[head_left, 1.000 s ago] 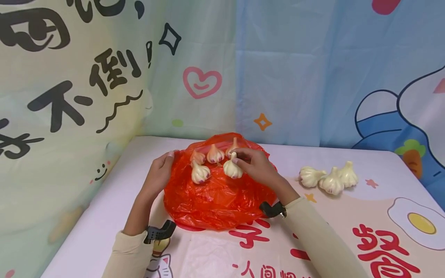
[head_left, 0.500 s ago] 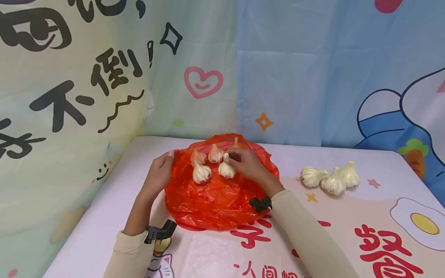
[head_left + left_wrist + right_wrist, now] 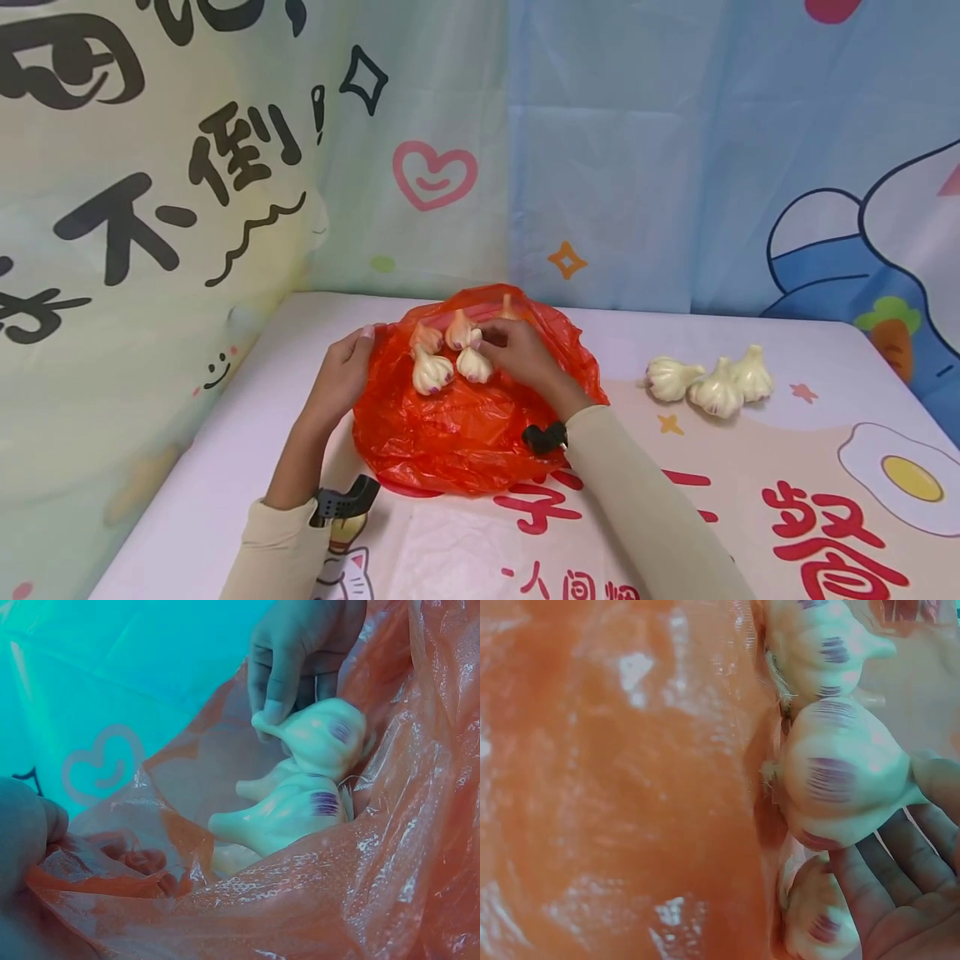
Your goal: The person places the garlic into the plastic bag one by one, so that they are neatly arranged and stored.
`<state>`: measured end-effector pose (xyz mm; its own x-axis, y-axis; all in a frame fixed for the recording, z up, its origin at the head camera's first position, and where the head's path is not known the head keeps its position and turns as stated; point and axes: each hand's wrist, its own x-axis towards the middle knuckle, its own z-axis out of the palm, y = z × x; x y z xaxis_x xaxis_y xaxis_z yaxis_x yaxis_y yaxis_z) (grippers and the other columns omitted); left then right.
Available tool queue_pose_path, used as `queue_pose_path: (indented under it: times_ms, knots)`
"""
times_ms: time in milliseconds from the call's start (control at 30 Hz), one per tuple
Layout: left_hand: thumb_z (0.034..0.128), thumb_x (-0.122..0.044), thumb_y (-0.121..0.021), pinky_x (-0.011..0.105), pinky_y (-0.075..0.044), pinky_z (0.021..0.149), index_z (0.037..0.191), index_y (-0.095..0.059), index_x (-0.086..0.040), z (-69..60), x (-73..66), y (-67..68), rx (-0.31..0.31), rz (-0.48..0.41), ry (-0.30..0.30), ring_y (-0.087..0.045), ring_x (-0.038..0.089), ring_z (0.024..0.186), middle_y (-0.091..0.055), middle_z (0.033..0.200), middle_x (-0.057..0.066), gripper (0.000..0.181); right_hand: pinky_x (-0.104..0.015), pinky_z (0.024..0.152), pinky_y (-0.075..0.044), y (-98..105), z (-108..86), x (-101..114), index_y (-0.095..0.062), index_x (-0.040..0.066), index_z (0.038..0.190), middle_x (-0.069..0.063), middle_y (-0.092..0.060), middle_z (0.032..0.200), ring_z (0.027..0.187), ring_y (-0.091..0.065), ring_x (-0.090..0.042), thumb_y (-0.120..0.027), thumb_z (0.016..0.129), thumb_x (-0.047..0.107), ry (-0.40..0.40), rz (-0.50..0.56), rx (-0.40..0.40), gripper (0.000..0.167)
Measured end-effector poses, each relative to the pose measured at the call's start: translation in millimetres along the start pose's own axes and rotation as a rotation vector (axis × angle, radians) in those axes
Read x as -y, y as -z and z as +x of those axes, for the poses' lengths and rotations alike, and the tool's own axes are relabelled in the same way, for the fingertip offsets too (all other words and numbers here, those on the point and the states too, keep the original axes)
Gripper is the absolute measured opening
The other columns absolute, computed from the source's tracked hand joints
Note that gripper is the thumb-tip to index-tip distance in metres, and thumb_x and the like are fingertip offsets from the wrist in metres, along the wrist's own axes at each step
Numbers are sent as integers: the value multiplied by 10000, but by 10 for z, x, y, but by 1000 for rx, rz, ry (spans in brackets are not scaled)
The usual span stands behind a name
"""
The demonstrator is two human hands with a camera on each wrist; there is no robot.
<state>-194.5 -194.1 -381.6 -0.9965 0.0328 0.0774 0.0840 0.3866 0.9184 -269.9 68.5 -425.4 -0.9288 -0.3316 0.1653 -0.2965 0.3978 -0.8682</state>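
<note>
My right hand (image 3: 521, 350) pinches a white garlic bulb (image 3: 475, 365) by its stem, over a red plastic bag (image 3: 465, 433). In the right wrist view that bulb (image 3: 844, 776) has purple streaks, and the fingers (image 3: 900, 877) lie around its stem. Beside it in the bag is another white bulb (image 3: 432, 372); behind them several more (image 3: 461, 331) look orange through the film. My left hand (image 3: 342, 375) grips the bag's left edge; in the left wrist view its fingers (image 3: 52, 821) hold gathered film.
Three garlic bulbs (image 3: 717, 392) lie together on the table, right of the bag. The patterned tabletop (image 3: 795, 467) bears red lettering and a fried-egg print. A printed curtain (image 3: 600, 167) hangs along the back and left.
My right hand has moved left with its bulb, from the bag's right part to beside the other white bulb. My left hand has stayed at the bag's edge.
</note>
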Motion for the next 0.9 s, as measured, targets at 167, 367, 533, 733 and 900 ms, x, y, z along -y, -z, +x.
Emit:
queue_pose_path:
  times_ms: [167,367,533,733,900]
  knots:
    - [1050,-453,-317,473,-445,996,1409,-488,-40,-6,11,4,5,-11,2,-539,301,1196,-551,1344,140,573,-361,902,-523,-19,-11,-17,-673,9,1166,-98,-684,1056,994,-641,-248,-698,913,145,2,29,26,289]
    - [1048,-459,-320,472,-444,998,1410,-491,-51,-1,7,5,9,-17,13,-539,305,1188,-552,1341,134,571,-335,884,-530,-18,-31,-51,-671,40,1194,-71,-681,1094,1018,-628,-232,-731,889,211,-34,12,36,354]
    - [1045,-465,-322,467,-446,994,1423,-480,-70,5,10,3,18,-23,31,-533,306,1202,-540,1361,125,569,-353,914,-516,-2,-60,-38,-663,55,1214,-73,-669,1152,1078,-615,-237,-741,881,220,-51,13,40,380]
    - [1047,-463,-320,467,-450,991,1410,-492,-57,9,6,7,13,-17,22,-545,303,1185,-553,1342,133,572,-355,918,-514,-1,-74,-35,-661,58,1215,-68,-668,1163,1093,-616,-229,-724,895,185,-49,-16,37,350]
    - [1046,-465,-320,469,-448,993,1412,-488,-52,-3,3,5,12,-18,23,-538,299,1197,-549,1349,129,577,-345,906,-520,-5,-75,-44,-669,62,1202,-61,-674,1151,1082,-622,-220,-720,897,174,-46,-30,31,329]
